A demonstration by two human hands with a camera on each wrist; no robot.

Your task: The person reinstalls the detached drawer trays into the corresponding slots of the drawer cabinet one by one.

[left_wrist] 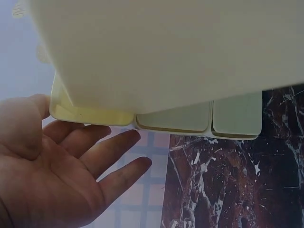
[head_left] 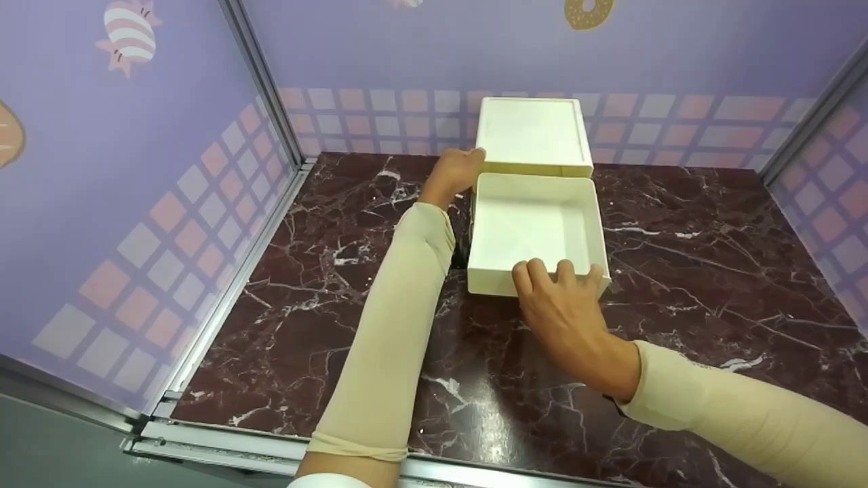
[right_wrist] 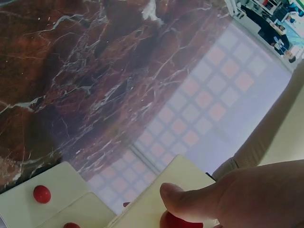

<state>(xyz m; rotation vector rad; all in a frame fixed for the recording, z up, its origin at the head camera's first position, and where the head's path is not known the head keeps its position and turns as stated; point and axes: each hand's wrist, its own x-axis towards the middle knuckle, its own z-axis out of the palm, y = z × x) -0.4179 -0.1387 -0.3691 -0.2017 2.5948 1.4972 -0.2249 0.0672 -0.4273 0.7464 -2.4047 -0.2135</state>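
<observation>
A white drawer cabinet (head_left: 532,132) stands against the back wall. Its top drawer (head_left: 525,227) is pulled far out; whether its back end still sits inside is unclear. My right hand (head_left: 566,315) grips the drawer's front wall, fingers over the rim and thumb beside a red knob (right_wrist: 178,221). At the cabinet's upper left front corner, my left hand (head_left: 458,169) rests against the side. The left wrist view shows that hand's fingers (left_wrist: 111,152) loosely extended, below the yellowish top compartment (left_wrist: 95,115). Two lower drawers (left_wrist: 175,118) are closed; a red knob (right_wrist: 42,194) marks one front.
Dark red marbled tabletop (head_left: 325,325) surrounds the cabinet. Purple walls with pink and white squares (head_left: 380,122) close off the back and sides. A metal rail (head_left: 224,451) runs along the front edge. Other people (right_wrist: 280,35) appear far off in the right wrist view.
</observation>
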